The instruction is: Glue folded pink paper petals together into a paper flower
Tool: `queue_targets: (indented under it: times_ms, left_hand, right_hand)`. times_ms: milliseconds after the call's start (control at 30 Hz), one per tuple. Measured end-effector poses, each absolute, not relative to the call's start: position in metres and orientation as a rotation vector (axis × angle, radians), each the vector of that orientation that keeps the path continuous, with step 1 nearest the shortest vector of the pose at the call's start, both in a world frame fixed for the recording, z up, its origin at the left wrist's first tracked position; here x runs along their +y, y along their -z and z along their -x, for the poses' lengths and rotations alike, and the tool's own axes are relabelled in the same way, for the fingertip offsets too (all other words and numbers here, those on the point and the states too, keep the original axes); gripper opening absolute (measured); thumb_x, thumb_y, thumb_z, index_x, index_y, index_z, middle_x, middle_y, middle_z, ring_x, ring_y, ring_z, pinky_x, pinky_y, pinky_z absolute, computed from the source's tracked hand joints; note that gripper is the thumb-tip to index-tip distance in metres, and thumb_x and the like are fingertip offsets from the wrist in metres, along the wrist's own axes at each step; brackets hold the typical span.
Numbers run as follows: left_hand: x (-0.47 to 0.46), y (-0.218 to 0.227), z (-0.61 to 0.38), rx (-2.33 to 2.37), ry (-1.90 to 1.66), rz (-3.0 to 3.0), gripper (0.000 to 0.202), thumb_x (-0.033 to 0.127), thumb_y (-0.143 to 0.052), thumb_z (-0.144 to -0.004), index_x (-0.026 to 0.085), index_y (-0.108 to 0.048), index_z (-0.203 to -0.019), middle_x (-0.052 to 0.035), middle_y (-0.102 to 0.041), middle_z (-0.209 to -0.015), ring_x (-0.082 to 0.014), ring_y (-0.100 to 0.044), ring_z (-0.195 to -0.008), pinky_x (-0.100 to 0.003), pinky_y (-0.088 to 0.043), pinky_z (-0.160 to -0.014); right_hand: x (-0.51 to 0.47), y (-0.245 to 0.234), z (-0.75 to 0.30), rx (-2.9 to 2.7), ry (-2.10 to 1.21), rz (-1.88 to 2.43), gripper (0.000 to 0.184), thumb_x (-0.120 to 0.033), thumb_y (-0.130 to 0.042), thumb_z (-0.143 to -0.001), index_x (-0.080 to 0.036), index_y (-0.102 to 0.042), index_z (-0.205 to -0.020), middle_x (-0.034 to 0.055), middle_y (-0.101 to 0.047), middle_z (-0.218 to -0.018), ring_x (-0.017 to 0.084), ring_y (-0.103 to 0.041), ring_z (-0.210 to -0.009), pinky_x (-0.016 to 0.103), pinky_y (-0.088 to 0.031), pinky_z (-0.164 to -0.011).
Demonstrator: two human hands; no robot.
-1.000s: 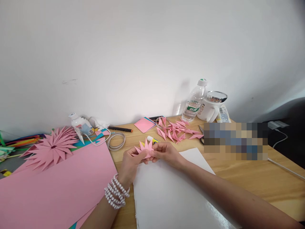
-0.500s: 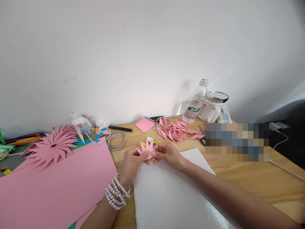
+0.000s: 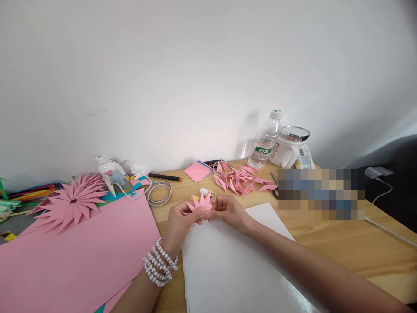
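Observation:
Both my hands meet above the near edge of a white sheet (image 3: pixel 234 269). My left hand (image 3: pixel 178 224), with a pearl bracelet on its wrist, and my right hand (image 3: pixel 228 210) pinch a small pink paper piece with several pointed petals (image 3: pixel 201 203) between their fingertips. A glue stick (image 3: pixel 206 191) lies on the wood just behind the piece. A heap of loose folded pink petals (image 3: pixel 243 179) sits farther back on the table.
A large pink sheet (image 3: pixel 74 256) covers the left of the wooden table (image 3: pixel 342 239), with a finished pink paper flower (image 3: pixel 70 203) behind it. A glue bottle (image 3: pixel 109 171), tape ring (image 3: pixel 159 192), marker (image 3: pixel 164 176), sticky notes (image 3: pixel 197 170), water bottle (image 3: pixel 265 139) and white mug (image 3: pixel 288 148) line the wall.
The pink petal piece has been turned slightly between my fingertips. My hands stay in the same place.

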State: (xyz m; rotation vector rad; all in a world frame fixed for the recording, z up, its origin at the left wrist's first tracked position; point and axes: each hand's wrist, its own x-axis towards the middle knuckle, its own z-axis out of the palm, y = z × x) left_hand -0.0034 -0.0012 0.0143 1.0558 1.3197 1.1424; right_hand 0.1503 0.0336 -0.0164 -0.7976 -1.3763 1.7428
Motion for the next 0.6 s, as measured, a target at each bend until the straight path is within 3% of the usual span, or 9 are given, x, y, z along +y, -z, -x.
queue_targets:
  times_ms: [333,600]
  left_hand:
    - [-0.002,-0.013,0.004,1.131,-1.165,-1.002,0.046,0.054,-0.055,-0.073,0.011,-0.063,-0.062,-0.0070,-0.065,-0.062,-0.0132,-0.057,-0.053,-0.026,-0.050,-0.055]
    - [-0.002,-0.014,0.006,1.123,-1.143,-0.999,0.044,0.053,-0.057,-0.072,0.010,-0.064,-0.065,-0.0079,-0.065,-0.062,-0.0144,-0.060,-0.055,-0.026,-0.051,-0.057]
  right_hand:
    - [0.033,0.001,-0.153,-1.379,-1.823,0.793,0.040,-0.044,-0.079,-0.050,-0.015,-0.056,-0.066,0.0001,-0.062,-0.060,0.011,-0.057,-0.053,0.027,-0.050,-0.059]
    - [0.036,0.007,-0.155,-1.310,-1.868,0.764,0.040,-0.039,-0.080,-0.050,-0.015,-0.053,-0.068,-0.0011,-0.061,-0.058,0.010,-0.057,-0.053,0.025,-0.049,-0.056]
